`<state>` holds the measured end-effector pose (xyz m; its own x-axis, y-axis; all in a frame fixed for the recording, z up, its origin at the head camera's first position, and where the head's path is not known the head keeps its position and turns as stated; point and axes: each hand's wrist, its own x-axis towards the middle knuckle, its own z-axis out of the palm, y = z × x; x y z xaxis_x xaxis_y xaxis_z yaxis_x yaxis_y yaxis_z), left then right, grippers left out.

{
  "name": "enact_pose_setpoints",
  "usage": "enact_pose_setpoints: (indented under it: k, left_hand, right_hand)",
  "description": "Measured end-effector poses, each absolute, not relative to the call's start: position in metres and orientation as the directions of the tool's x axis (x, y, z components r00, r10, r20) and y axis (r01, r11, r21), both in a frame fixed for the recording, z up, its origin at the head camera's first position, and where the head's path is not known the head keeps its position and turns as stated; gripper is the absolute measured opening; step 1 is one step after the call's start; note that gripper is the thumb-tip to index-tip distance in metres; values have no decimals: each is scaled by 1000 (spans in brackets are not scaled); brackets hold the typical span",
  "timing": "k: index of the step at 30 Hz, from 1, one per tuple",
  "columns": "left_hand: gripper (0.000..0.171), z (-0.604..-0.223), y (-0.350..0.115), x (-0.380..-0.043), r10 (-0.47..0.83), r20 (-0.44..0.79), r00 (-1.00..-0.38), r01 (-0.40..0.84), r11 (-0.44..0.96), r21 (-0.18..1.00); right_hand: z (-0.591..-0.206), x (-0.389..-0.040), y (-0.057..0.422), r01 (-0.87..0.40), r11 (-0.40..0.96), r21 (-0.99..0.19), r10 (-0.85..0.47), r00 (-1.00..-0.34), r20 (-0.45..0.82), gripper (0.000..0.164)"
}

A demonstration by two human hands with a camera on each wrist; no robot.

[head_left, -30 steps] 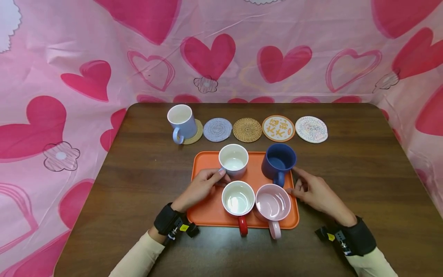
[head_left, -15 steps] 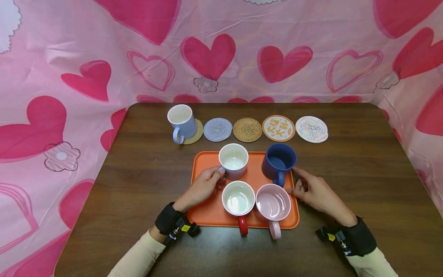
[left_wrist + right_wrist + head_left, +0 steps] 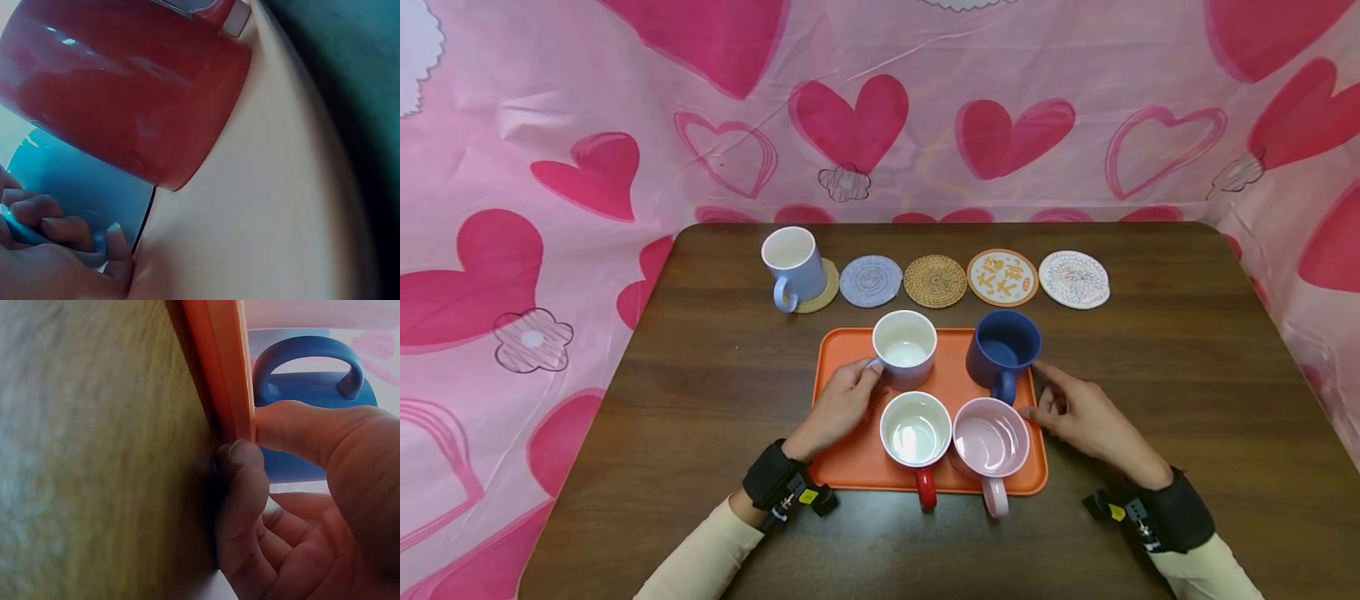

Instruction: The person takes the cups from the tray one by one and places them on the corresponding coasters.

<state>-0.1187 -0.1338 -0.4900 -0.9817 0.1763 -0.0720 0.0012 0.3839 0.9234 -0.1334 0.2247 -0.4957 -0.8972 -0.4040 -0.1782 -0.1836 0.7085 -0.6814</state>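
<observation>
My left hand grips the handle of a light blue mug with a white inside, at the back left of an orange tray. In the left wrist view, its fingers curl round that handle, close beside a red mug. Over at the tray's right rim, my right hand pinches the edge, thumb on the inner side and fingertips at the outside. Nearest to it are a dark blue mug and a pink mug, both upright on the tray.
Along the back of the wooden table runs a row of round coasters, among them a blue-grey coaster, a woven brown coaster and a white speckled coaster. Another light blue mug stands on the leftmost coaster.
My left hand has shifted slightly right and its fingers have closed further round the light blue mug's handle. The mugs, the tray and my right hand stay in place.
</observation>
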Motion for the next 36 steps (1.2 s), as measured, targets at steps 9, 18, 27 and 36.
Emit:
enact_pose_setpoints:
  k: [9,18,27,36]
  left_hand:
    - [31,-492,-134,-117,183,-69,-981,5,376,926]
    - [34,-491,-136,-116,168,2,-986,70,397,915]
    - [35,-485,-137,-115,125,25,-992,72,386,920]
    - [32,-480,-137,-116,65,85,-994,104,377,920]
  right_hand:
    - [-496,-134,224,-179,708,-683,-402,-897,-182,69]
    - [-495,-134,224,-176,711,-681,-401,-897,-187,69]
    - [-495,-134,224,-187,699,-690,-408,-897,-171,69]
    - [-494,-133,223,-185,695,-695,-406,-898,-168,69]
